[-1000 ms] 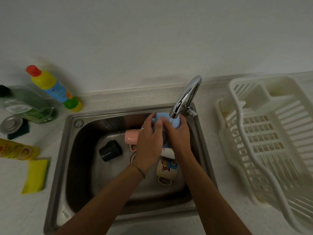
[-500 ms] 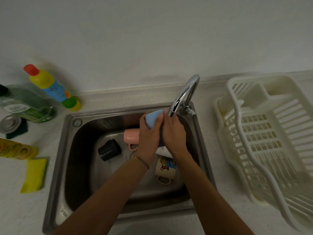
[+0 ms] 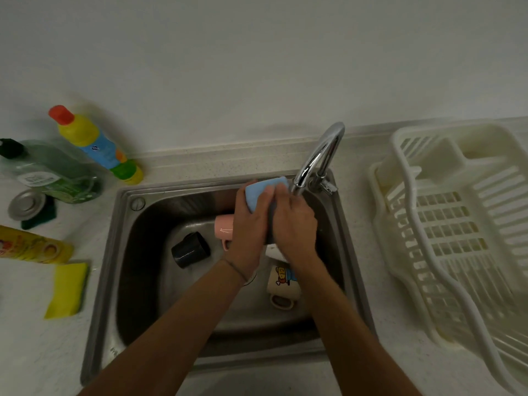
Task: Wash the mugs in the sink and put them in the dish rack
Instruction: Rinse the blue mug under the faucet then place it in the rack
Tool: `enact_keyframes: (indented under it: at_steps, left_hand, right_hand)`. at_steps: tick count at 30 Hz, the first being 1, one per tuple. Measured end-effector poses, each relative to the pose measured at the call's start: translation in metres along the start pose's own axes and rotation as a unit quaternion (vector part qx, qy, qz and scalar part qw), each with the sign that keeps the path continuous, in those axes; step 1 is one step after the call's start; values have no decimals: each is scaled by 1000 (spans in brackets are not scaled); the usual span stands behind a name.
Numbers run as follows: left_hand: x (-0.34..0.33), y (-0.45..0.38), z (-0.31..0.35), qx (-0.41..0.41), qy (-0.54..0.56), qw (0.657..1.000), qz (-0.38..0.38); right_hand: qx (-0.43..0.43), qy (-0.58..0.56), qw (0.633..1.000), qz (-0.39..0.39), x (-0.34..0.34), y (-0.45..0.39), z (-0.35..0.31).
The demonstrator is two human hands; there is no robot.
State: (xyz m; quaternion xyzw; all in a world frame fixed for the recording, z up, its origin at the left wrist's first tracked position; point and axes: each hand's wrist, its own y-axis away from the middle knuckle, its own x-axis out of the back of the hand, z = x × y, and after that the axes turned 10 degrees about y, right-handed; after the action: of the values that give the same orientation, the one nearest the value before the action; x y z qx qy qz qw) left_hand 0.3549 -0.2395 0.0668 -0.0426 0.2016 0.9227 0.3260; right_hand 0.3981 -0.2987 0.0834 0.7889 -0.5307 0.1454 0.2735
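Over the steel sink (image 3: 125, 252), just below the faucet (image 3: 320, 155) spout, my left hand (image 3: 251, 232) grips a light blue mug (image 3: 261, 190). My right hand (image 3: 294, 224) wraps around the mug's right side, fingers curled on it. Lying on the sink floor are a pink mug (image 3: 224, 227), a black mug (image 3: 190, 250) and a cream cartoon mug (image 3: 283, 284). A white object (image 3: 274, 251) shows under my right hand. The white dish rack (image 3: 457, 238) sits on the counter to the right, with no mugs in it.
Left of the sink stand a yellow bottle with red cap (image 3: 91, 144), a green dish soap bottle (image 3: 51, 172), a metal drain stopper (image 3: 25, 204), a yellow packet (image 3: 31, 248) and a yellow sponge (image 3: 67, 290). A plain wall rises behind.
Both hands have turned the blue mug and shifted it slightly left under the spout, so more of its blue side shows above my left hand.
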Motion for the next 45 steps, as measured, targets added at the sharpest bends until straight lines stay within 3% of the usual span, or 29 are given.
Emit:
enact_keyframes:
  at_steps: [3,4,7,10,15,17,21,23,27,33,35,38,45]
  left_hand:
    - [2,4,-4,-8,-29,999,-12]
    - [2,3,-6,-10,-27,1000,-7]
    - [-1,-1,-5,1,10,1000,14]
    - [2,-7,-6,12,6,1000,-15]
    - [5,-6,-2,120,80,989,-40]
    - [5,-5,-2,123,65,989,-50]
    - [10,-10,-6,50,-71,991,-101]
    - [6,-9,-9,76,-69,989,-107]
    - [-10,4,-17,79,-46,995,-28]
    - [-3,-4,-13,89,80,991,52]
    - [0,-2,-17,84,63,994,32]
    - [-7,5,-19,101,39,994,18]
    - [-4,-3,-17,66,77,995,11]
  right_hand:
    - [-74,-116,984,-109,21,-21,-2]
    - [-74,-102,985,-119,21,-23,-2]
    - [11,52,998,-35,1,-4,-4]
    - [31,-14,999,-7,-1,6,1]
    - [-74,-221,954,-188,25,-21,6]
    - [-85,-237,952,-171,25,-25,13]
    - [-31,-183,975,-123,22,-27,22]
    - [-17,-138,985,-105,19,-27,20]
    - [15,-43,997,-59,13,-26,20]
    - [92,56,994,8,-12,11,30]
    - [70,37,997,4,-8,9,28]
    - [-37,-1,998,-46,8,-13,18]
    - [21,24,999,-5,-5,2,20]
